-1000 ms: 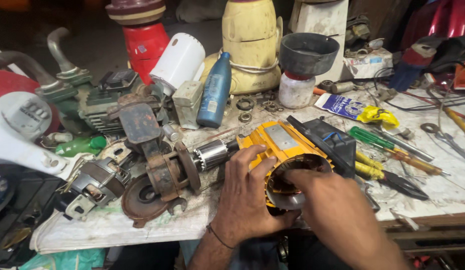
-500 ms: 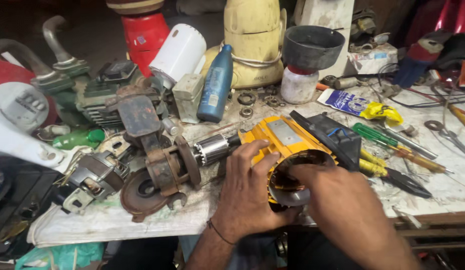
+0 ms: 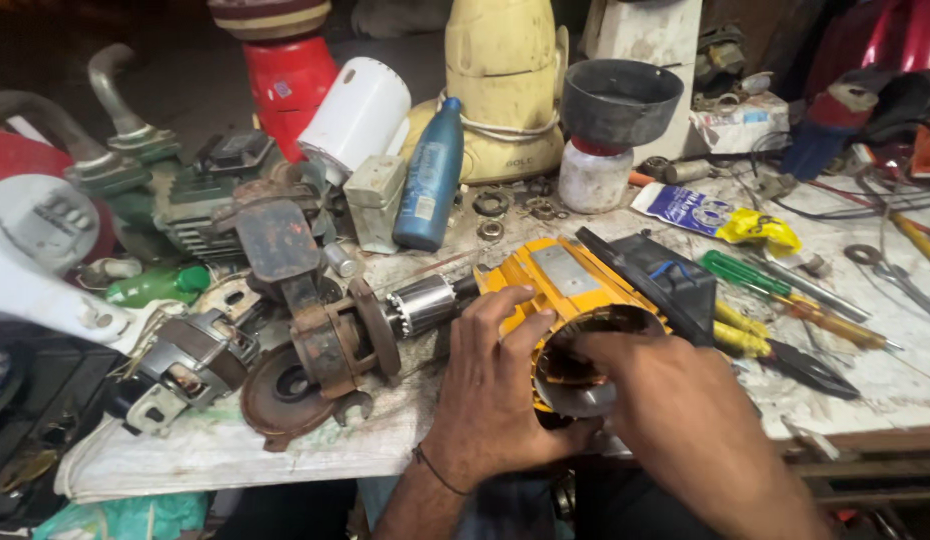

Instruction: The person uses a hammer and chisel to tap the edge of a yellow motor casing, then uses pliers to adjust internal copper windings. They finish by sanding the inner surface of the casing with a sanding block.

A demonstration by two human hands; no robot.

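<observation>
Little has shifted since the earlier frame: on the cluttered white tabletop (image 3: 285, 455) the yellow ribbed metal motor housing (image 3: 570, 290) stays clasped in the left hand (image 3: 495, 385), whose grip should brace firmly while the right hand (image 3: 675, 420), fingers curled, probes its dark round bore.

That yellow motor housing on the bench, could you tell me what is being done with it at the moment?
A person grips the yellow motor housing with the left hand wrapped round its side, while the right hand has its fingers at the open round end. Beside it on the cluttered workbench lie an armature on a rusty gear head, a blue bottle and green-handled screwdrivers.
</observation>
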